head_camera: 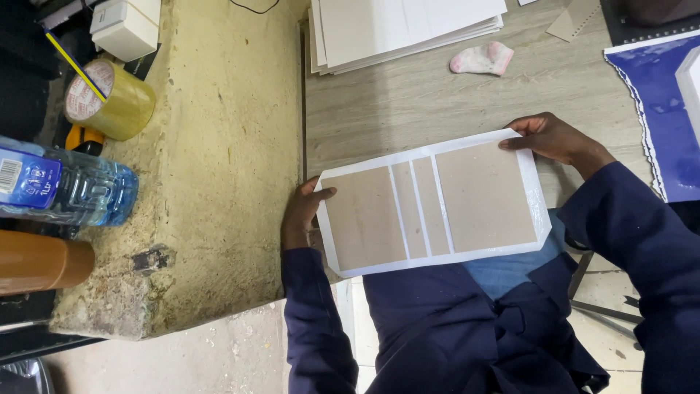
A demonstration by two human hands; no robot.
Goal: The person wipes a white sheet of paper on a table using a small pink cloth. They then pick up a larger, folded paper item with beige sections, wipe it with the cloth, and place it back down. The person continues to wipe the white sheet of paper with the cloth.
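White-edged brown cover board [437, 204] pinched between left hand [302, 211] and right hand [554, 138].

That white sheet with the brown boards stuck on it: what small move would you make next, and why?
Probably lower the white sheet flat onto the wooden table. Both hands, left and right, pinch it only by its ends, above the lap, so its uncovered white margins have nothing beneath them to fold against.

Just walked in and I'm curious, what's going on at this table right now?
A person in a dark blue jacket holds a white sheet with four brown cardboard panels stuck to it, one hand at each end. The left hand grips the edge nearest the rough concrete ledge; the right hand holds the far corner. A stack of white sheets and a pink-and-white cloth lie on the wooden table.
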